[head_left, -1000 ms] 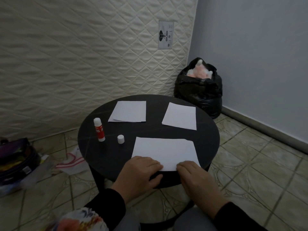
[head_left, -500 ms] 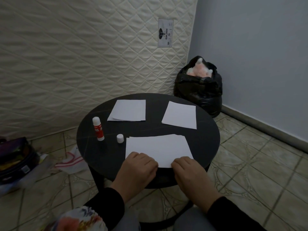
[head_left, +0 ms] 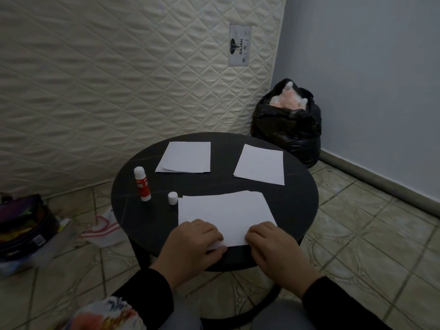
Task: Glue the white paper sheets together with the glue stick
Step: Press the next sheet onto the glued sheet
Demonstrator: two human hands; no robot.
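A white paper sheet (head_left: 223,214) lies at the near edge of the round black table (head_left: 297,201). My left hand (head_left: 194,246) grips its near left corner, thumb under the edge. My right hand (head_left: 273,248) holds its near right corner. A red and white glue stick (head_left: 142,183) stands uncapped on the table's left. Its white cap (head_left: 172,198) sits beside it, close to the sheet's far left corner. A small stack of white sheets (head_left: 184,157) lies at the far middle, and a single sheet (head_left: 260,164) at the far right.
A quilted mattress (head_left: 119,79) leans on the wall behind the table. A black bag (head_left: 288,126) with a pink plush toy stands in the corner. On the tiled floor to the left lie a dark bag (head_left: 23,227) and a white plastic bag (head_left: 102,228).
Both hands have slid the near sheet to the left, toward the cap, and turned it slightly. The glue stick, cap and far sheets have stayed put.
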